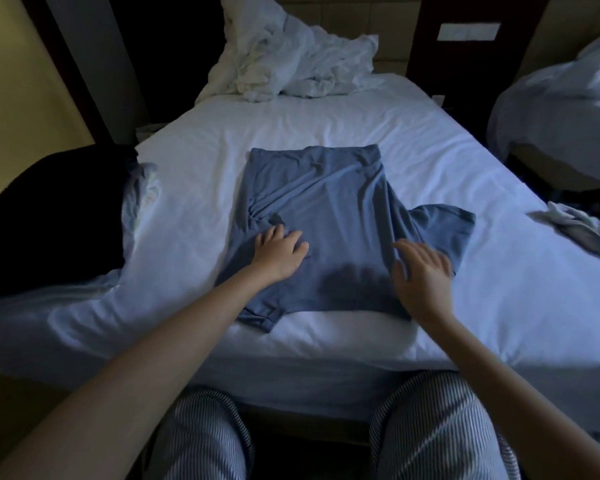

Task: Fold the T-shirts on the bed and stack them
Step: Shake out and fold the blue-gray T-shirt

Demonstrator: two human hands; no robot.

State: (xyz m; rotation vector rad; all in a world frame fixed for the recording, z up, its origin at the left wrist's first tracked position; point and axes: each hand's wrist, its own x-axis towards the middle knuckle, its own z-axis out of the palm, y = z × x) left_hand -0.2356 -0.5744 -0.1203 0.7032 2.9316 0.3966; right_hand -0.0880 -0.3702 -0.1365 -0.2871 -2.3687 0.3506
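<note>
1. Fingers [269, 237] first: spread flat on left hand [279, 251], pinning the tucked-in side of blue T-shirt [326, 202] in the middle of the bed [326, 126], probably to stop sliding.
2. Right hand [423, 271] open, gripping nothing, by the sticking-out sleeve [440, 226]; looks lined up to fold that next.
3. Count: one blue shirt, one dark heap [49, 216] left, one grey garment [579, 230] right. No stack yet.
</note>
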